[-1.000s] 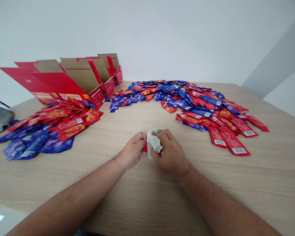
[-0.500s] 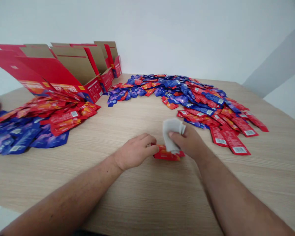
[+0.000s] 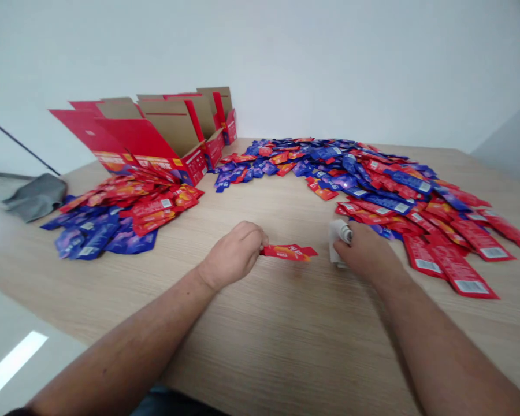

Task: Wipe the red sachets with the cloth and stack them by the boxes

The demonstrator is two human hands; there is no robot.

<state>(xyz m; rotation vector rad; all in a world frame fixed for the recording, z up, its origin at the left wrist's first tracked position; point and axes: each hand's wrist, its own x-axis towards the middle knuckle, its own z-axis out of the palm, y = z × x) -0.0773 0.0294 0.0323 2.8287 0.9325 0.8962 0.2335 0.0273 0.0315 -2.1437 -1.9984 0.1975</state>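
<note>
My left hand (image 3: 236,254) pinches one end of a red sachet (image 3: 289,252) and holds it just above the wooden table (image 3: 260,323). My right hand (image 3: 366,251) is closed round a crumpled white cloth (image 3: 338,237) and rests on the table a little right of the sachet, at the near edge of a big heap of red and blue sachets (image 3: 381,185).
A second pile of red and blue sachets (image 3: 121,216) lies at the left, in front of open red cardboard boxes (image 3: 156,136) at the back left. A grey cloth (image 3: 37,196) lies at the table's far left edge. A white wall stands behind.
The right hand has lifted the white cloth off the red sachet and moved right to the table. The left hand now holds the sachet out by its end.
</note>
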